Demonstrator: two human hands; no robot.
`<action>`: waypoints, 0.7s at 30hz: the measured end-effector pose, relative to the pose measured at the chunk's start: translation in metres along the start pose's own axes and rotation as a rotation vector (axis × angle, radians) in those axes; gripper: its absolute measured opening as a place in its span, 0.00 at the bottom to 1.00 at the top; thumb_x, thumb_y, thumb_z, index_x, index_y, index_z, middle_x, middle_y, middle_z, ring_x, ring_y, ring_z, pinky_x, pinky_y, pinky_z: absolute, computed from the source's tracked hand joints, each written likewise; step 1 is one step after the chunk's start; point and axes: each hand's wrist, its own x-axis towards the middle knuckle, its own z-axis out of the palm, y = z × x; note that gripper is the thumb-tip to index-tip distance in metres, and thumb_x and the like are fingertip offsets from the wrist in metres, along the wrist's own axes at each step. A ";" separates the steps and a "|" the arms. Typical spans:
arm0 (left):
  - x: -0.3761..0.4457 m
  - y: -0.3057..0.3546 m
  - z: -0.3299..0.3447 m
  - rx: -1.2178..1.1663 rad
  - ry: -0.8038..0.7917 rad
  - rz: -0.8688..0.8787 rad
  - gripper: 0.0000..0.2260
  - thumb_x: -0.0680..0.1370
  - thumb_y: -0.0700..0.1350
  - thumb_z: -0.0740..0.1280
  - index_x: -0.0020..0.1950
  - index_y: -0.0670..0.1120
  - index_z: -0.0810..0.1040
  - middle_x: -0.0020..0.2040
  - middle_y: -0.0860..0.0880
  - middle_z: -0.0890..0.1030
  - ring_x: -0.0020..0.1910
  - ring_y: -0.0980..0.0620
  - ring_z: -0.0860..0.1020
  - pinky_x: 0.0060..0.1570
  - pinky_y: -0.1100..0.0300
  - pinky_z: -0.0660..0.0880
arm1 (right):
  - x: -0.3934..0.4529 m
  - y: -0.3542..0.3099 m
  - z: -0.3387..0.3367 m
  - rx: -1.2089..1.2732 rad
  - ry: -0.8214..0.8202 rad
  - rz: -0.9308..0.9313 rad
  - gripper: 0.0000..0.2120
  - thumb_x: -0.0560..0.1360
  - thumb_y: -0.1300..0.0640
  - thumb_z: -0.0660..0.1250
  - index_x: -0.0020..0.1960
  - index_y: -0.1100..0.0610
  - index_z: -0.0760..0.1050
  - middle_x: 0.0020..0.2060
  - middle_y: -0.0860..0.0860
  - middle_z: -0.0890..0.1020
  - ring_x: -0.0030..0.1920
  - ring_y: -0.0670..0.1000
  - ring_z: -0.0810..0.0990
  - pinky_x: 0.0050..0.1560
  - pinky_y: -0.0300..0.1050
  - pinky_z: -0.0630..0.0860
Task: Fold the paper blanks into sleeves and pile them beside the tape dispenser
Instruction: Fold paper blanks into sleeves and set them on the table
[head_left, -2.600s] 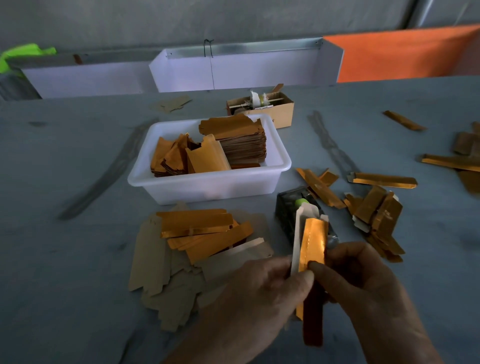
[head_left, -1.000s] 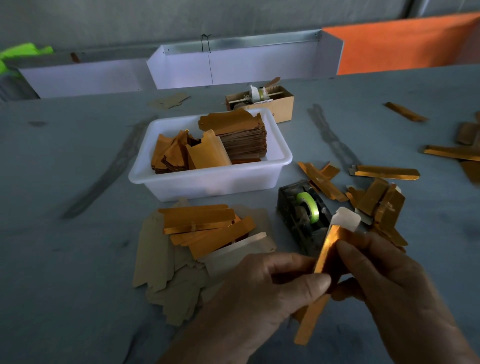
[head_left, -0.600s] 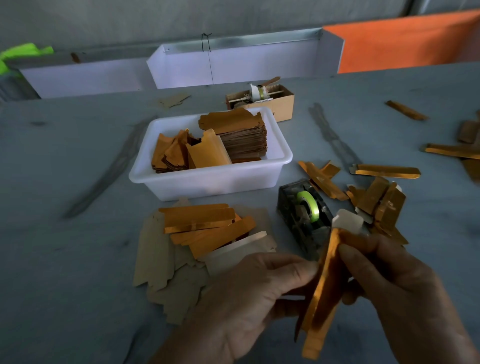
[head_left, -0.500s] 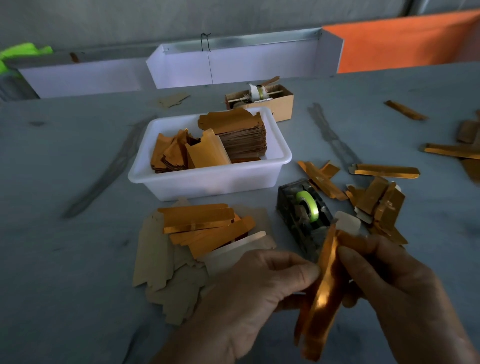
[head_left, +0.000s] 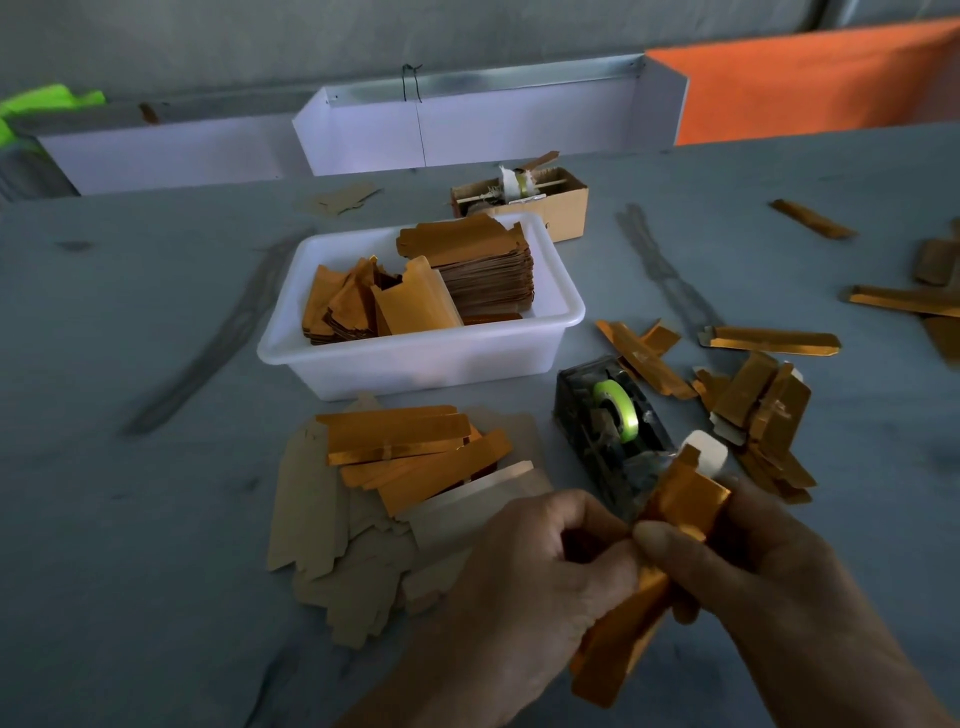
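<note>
Both hands hold one gold foil paper blank (head_left: 680, 506) just above the table's near edge. My left hand (head_left: 524, 587) pinches its middle, and my right hand (head_left: 753, 561) grips its right side, with the thumb pressing the fold. The blank's white tab sticks up at the top, and its lower end hangs below my fingers. The dark tape dispenser (head_left: 608, 421) with a green roll stands right behind the blank. Folded gold sleeves (head_left: 410, 447) lie piled left of the dispenser, on top of flat brown blanks (head_left: 332, 530). Another heap of gold sleeves (head_left: 758, 415) lies to its right.
A white plastic tub (head_left: 415, 358) behind the piles holds stacked blanks. A small cardboard box (head_left: 524, 200) stands behind the tub. Loose gold strips (head_left: 769, 340) lie scattered at the right. White trays (head_left: 467, 124) line the table's far edge.
The blank was held upright as a narrow strip; it is now turned and tilted, with its gold face showing between my thumbs. Both hands have kept their hold and stayed near the dispenser.
</note>
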 end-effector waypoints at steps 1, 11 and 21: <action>0.000 -0.001 0.001 0.000 0.003 0.010 0.05 0.73 0.55 0.70 0.40 0.55 0.79 0.32 0.62 0.79 0.33 0.66 0.77 0.31 0.74 0.69 | 0.001 0.001 0.001 0.006 0.027 0.015 0.18 0.54 0.46 0.74 0.41 0.52 0.80 0.28 0.53 0.80 0.26 0.47 0.76 0.29 0.40 0.72; -0.001 -0.011 0.001 -0.086 -0.072 -0.112 0.09 0.70 0.63 0.70 0.37 0.60 0.80 0.34 0.60 0.80 0.36 0.65 0.78 0.38 0.68 0.71 | -0.001 0.012 0.007 0.098 0.149 0.096 0.08 0.57 0.55 0.70 0.37 0.51 0.81 0.32 0.55 0.83 0.33 0.52 0.82 0.34 0.43 0.75; -0.004 -0.015 -0.002 0.068 0.016 0.068 0.09 0.73 0.58 0.68 0.38 0.55 0.77 0.28 0.61 0.75 0.30 0.67 0.73 0.29 0.74 0.66 | 0.011 0.006 -0.003 0.040 -0.052 0.153 0.19 0.54 0.51 0.72 0.45 0.52 0.77 0.34 0.54 0.84 0.34 0.50 0.83 0.33 0.38 0.77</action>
